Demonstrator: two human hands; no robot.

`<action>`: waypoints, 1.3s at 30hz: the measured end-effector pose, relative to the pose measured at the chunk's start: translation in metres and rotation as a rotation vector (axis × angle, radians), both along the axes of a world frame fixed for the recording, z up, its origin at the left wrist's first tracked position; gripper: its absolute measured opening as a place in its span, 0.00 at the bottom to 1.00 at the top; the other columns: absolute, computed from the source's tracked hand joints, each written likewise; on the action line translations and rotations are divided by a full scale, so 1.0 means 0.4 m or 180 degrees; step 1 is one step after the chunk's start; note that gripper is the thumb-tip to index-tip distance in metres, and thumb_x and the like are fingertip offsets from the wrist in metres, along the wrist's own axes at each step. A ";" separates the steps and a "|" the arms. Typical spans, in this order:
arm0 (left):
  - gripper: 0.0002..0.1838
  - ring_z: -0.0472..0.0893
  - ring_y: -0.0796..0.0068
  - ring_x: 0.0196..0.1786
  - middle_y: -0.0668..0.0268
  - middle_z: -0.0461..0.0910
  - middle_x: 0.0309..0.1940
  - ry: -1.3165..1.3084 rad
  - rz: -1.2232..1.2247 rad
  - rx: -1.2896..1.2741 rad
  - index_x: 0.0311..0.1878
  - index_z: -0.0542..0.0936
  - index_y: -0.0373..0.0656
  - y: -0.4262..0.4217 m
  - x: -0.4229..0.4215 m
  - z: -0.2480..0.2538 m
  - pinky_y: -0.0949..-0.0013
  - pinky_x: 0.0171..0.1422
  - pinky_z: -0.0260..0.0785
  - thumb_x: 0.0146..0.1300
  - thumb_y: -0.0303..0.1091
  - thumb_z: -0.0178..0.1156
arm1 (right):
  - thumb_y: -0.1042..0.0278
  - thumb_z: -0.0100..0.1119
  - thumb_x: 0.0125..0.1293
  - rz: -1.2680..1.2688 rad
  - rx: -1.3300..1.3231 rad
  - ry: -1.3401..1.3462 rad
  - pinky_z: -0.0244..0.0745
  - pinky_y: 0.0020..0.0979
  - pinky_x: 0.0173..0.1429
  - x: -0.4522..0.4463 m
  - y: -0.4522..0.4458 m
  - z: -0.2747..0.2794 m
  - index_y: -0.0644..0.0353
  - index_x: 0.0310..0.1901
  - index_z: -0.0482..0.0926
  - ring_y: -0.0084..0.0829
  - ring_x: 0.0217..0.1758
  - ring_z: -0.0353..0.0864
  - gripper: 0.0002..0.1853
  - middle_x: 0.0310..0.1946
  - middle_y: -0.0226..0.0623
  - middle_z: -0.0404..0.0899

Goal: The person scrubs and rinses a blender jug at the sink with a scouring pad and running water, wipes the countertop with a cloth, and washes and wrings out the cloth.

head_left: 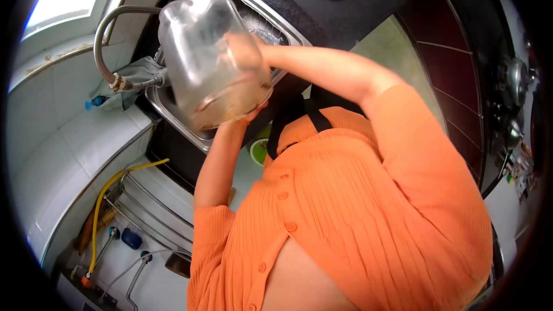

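Dark counter (345, 20) is stretching from twelve to one o'clock, the steel sink (296, 37) sitting at eleven. Above it, the bulky clear jar (193, 40) is tilting, probably rigid, fairly light, slippery if wet, and I am favouring a spread hold on its broad wall and lower edge. Left hand (255, 114) is grasping that edge; right hand (245, 52) is showing through the wall, its grip and whether it is inside unclear to me. Near centre, a small tub (252, 151) is showing green inside
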State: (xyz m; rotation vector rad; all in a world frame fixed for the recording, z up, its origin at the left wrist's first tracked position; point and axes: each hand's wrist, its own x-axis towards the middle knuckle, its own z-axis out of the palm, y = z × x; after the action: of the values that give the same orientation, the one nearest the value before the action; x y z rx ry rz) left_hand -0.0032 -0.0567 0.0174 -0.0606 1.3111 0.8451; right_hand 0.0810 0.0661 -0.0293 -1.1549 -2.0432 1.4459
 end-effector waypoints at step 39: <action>0.16 0.62 0.77 0.12 0.72 0.68 0.21 -0.2647 -0.0461 0.0163 0.42 0.73 0.46 -0.002 -0.102 0.172 0.76 0.13 0.54 0.75 0.44 0.40 | 0.54 0.56 0.62 0.1234 -0.0577 -0.0545 0.78 0.31 0.33 0.079 0.052 0.247 0.66 0.38 0.79 0.31 0.26 0.83 0.19 0.24 0.45 0.81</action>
State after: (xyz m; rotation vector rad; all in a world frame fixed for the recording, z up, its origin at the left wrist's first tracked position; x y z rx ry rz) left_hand -0.0441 -0.0575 0.0862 -0.2459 0.5039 0.6202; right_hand 0.1126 0.0870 0.0694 -1.0172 -2.3966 1.7986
